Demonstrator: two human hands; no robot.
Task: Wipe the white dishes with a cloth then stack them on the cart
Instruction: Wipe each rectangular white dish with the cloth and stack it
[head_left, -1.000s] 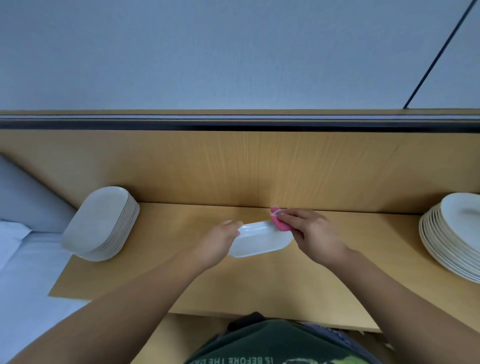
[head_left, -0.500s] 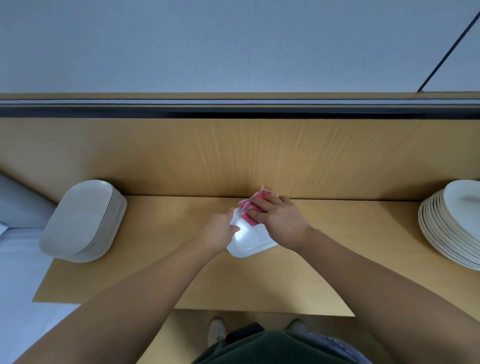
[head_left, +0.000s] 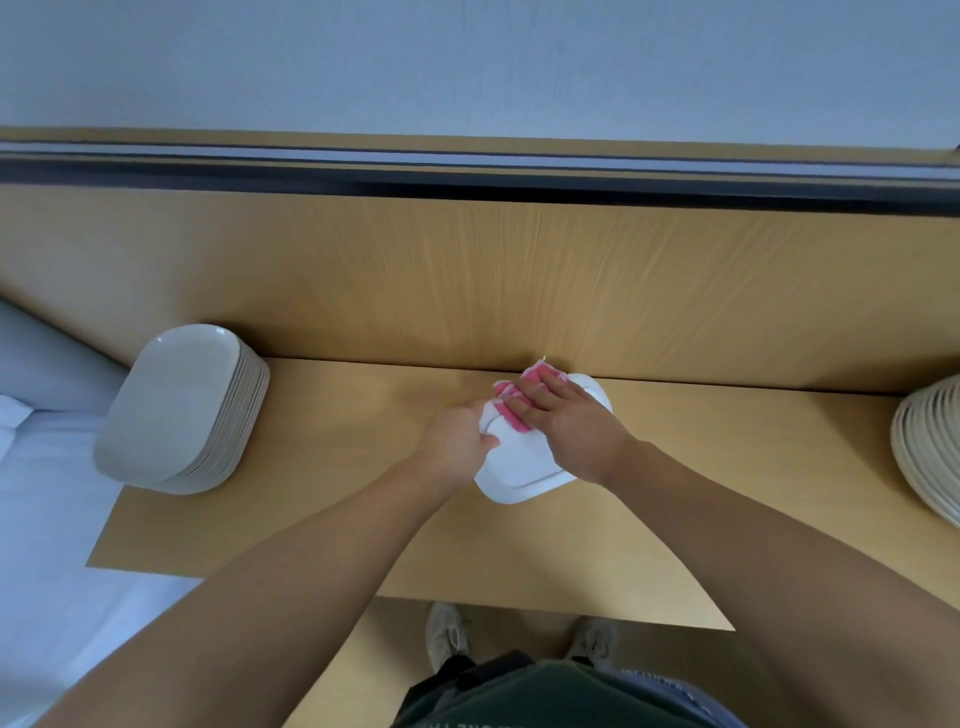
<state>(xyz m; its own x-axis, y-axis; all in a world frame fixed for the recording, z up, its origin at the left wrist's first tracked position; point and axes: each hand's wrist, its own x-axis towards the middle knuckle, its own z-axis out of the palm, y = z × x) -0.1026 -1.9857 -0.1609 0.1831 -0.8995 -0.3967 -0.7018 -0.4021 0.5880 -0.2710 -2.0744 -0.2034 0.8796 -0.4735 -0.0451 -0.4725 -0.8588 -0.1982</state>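
1. The left hand (head_left: 457, 441) pinches the left rim of the white dish (head_left: 519, 470), over the tabletop (head_left: 311, 514) close to the wooden back panel (head_left: 467, 286).
2. The right hand (head_left: 569, 431) presses the pink cloth (head_left: 511, 404) onto the dish with straight fingers.
3. A stack of oblong dishes (head_left: 182, 410) sits at the left end and a stack of round plates (head_left: 930, 452) at the right, both well apart from the hands.
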